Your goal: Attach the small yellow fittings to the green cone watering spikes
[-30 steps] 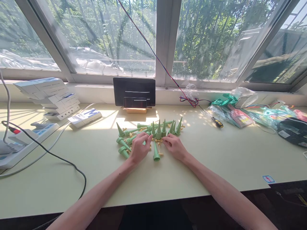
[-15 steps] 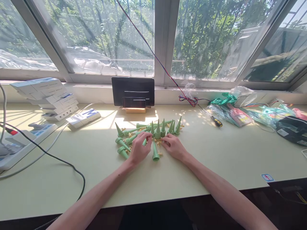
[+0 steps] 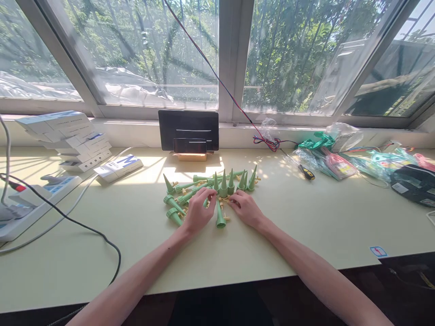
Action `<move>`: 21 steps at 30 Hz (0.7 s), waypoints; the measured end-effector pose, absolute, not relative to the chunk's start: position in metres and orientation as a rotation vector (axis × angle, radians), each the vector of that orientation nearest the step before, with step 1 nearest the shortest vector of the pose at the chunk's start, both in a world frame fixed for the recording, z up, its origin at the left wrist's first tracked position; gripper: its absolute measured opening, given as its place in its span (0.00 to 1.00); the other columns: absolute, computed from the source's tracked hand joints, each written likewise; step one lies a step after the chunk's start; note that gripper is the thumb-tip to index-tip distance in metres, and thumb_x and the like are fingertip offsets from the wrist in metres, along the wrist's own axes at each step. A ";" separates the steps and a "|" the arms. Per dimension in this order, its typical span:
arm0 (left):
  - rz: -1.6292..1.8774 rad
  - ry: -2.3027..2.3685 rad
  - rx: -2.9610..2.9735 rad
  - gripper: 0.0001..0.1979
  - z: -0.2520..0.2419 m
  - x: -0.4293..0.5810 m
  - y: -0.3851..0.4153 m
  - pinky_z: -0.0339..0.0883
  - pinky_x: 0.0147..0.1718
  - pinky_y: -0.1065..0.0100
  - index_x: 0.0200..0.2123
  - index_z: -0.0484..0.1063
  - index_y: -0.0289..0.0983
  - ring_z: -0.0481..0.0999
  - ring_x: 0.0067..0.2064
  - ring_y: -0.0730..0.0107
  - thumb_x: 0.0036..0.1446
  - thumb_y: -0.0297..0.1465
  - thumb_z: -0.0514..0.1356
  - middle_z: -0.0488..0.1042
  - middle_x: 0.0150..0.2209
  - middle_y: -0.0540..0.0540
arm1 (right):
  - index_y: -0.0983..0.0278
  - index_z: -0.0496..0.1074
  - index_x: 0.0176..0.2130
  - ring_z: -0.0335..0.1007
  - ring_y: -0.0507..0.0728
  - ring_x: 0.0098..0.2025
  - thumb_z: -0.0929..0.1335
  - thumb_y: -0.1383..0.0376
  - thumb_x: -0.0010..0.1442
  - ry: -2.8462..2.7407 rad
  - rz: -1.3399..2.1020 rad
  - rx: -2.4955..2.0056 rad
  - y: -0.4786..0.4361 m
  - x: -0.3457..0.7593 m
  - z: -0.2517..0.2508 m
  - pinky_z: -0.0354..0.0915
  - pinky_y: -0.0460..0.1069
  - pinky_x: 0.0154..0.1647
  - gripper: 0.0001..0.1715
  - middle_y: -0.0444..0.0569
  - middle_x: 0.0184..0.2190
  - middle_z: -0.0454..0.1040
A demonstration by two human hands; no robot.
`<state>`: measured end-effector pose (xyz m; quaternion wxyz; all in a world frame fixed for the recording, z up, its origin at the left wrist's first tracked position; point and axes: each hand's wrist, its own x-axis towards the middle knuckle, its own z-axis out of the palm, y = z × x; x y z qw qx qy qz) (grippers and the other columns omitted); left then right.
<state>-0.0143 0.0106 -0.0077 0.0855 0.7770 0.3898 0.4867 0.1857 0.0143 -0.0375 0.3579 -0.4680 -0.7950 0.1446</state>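
Green plant watering spikes (image 3: pixel 223 184) with small yellow valves lie and stand in a cluster mid-table. Several stand point up at the back, and others rest on their sides at left. My left hand (image 3: pixel 201 209) is closed, thumb and fingers pinched beside the base of an upright spike; what is between the fingertips is hidden. My right hand (image 3: pixel 247 208) pinches a small yellow valve (image 3: pixel 224 199) just in front of the standing row. Between the hands, one spike (image 3: pixel 220 219) lies with its open threaded end toward me.
A tablet (image 3: pixel 189 127) and phone stand on a holder at the back. White boxes (image 3: pixel 74 140) are stacked at left, near a power strip (image 3: pixel 61 192) and cables. A yellow-black screwdriver (image 3: pixel 306 172), plastic bags (image 3: pixel 340 163) and a black pouch (image 3: pixel 413 185) lie at right.
My left hand's fingertips have shifted very slightly to the right. The right hand and the spikes look the same.
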 end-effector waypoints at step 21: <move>1.263 1.087 2.509 0.06 -0.007 -0.013 0.008 0.71 0.39 0.59 0.40 0.76 0.38 0.70 0.42 0.61 0.62 0.29 0.59 0.74 0.36 0.45 | 0.63 0.75 0.38 0.62 0.52 0.27 0.66 0.61 0.67 -1.875 0.555 -0.979 -0.001 0.179 -0.018 0.63 0.48 0.29 0.09 0.47 0.31 0.69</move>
